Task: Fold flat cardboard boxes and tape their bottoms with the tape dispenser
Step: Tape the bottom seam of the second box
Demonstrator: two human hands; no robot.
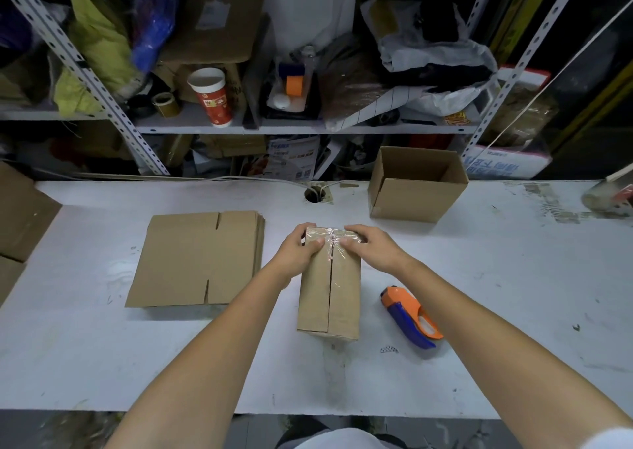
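Head view, the only one. A small brown cardboard box [328, 287] lies bottom-up on the white worktable [137, 363], at the centre and just in front of me. Its two flaps meet in a lengthwise seam. A strip of clear glossy tape [332, 241] shows over the far end of the seam. I cannot tell how far it runs toward me.

My left hand [301, 247] grips the far left corner, fingers curled over the edge and thumb on top. My right hand [371, 243] grips the far right end the same way, its thumb on the tape.

The orange and blue tape dispenser [411, 315] lies on the table just right of the box, in neither hand. A stack of flat brown cardboard blanks [197, 260] sits to the left. An open assembled brown carton [416, 188] stands well behind on the right.

Step in hand, as I judge it: rubbing the tape end down over the far edge. To do it well:
- Keep the flaps butted.
- Press from the seam outward to clear wrinkles.
- Fold the tail firmly onto the end wall.
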